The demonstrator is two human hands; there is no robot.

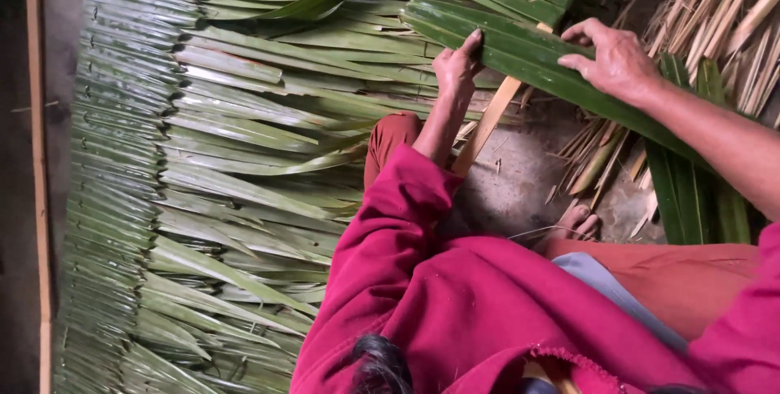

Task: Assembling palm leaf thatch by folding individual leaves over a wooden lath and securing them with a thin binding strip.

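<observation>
My left hand [455, 69] reaches up from a magenta sleeve and pinches the near edge of a long green palm leaf [520, 53]. My right hand [619, 61] lies on the same leaf further right, its fingers curled over the far edge. The leaf runs slantwise from the upper middle down to the right and is folded over a pale wooden slat [487, 127], which passes under it between my hands. A row of other green leaves [268, 118] hangs along the slat to the left.
A thick panel of layered green leaves [122, 199] fills the left side, edged by a thin wooden pole [36, 158]. Dry pale strips [723, 12] lie at the upper right. Bare ground and a foot [578, 219] are below my hands.
</observation>
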